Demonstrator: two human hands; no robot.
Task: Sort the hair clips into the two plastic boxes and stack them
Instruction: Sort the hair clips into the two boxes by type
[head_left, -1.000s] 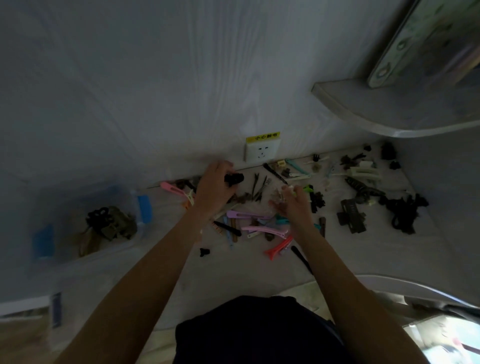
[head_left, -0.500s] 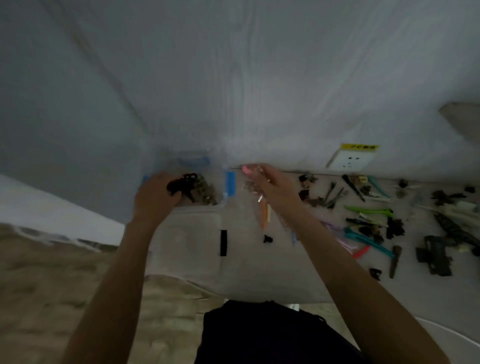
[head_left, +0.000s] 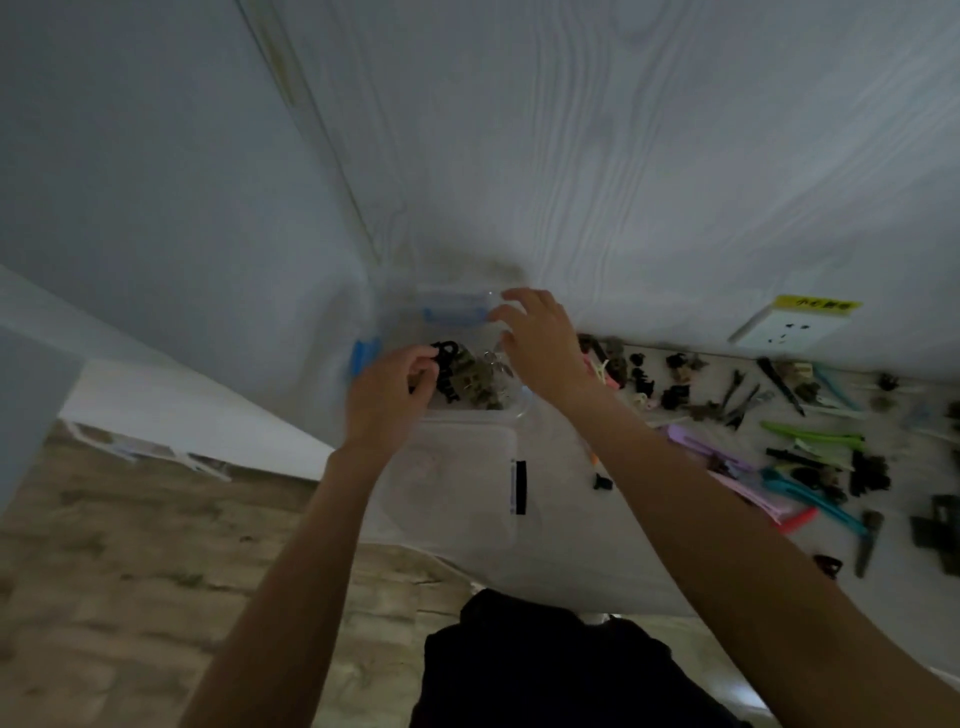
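A clear plastic box with blue latches (head_left: 363, 358) stands in the corner by the wall and holds a heap of dark and olive claw clips (head_left: 475, 382). A second clear box with a black latch (head_left: 518, 487) stands in front of it, nothing visible inside. My left hand (head_left: 387, 397) hovers over the far box's left side, fingers curled on a black claw clip (head_left: 445, 364). My right hand (head_left: 540, 343) is above the box's right side with fingers spread, holding nothing. Several loose hair clips (head_left: 810, 434), pink, green, teal and black, lie on the white surface to the right.
A wall socket with a yellow label (head_left: 792, 327) sits on the wall at right. The white surface ends in an edge near my body, with wooden floor (head_left: 130, 571) below left. A small black clip (head_left: 602, 482) lies alone beside the near box.
The view swung left from the clip pile to the boxes. Both hands carried clips over to the far box; my right hand has opened and its small clear clips are gone from its fingers.
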